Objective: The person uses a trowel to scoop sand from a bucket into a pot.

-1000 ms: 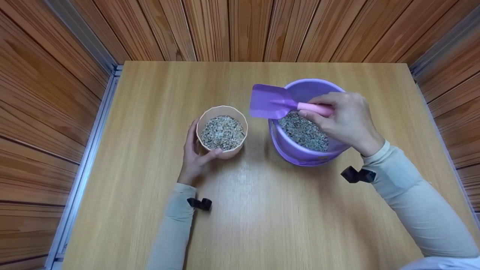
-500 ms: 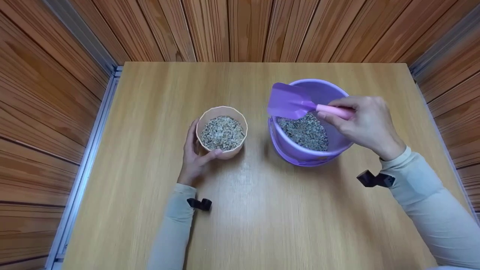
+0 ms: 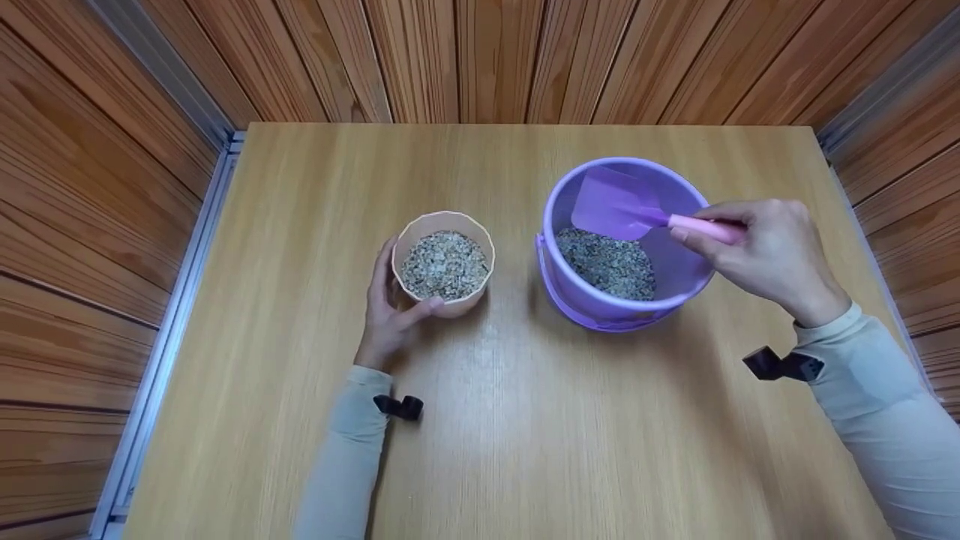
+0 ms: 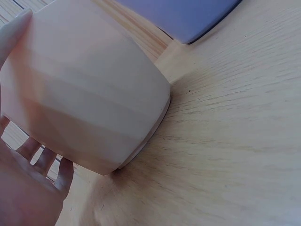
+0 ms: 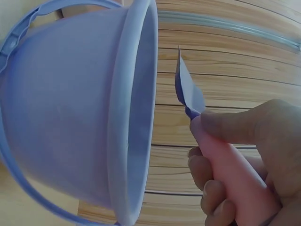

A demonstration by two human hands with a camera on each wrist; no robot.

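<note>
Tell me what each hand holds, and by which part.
The right hand holds the scoop by its pink handle; the left hand holds the pot by its outer wall.

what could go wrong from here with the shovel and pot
The purple shovel in the right hand is over the bucket; lowered off-line, it might clip the rim. The pot holds plenty of gravel, so a jolt from the left hand gripping it might spill some.
</note>
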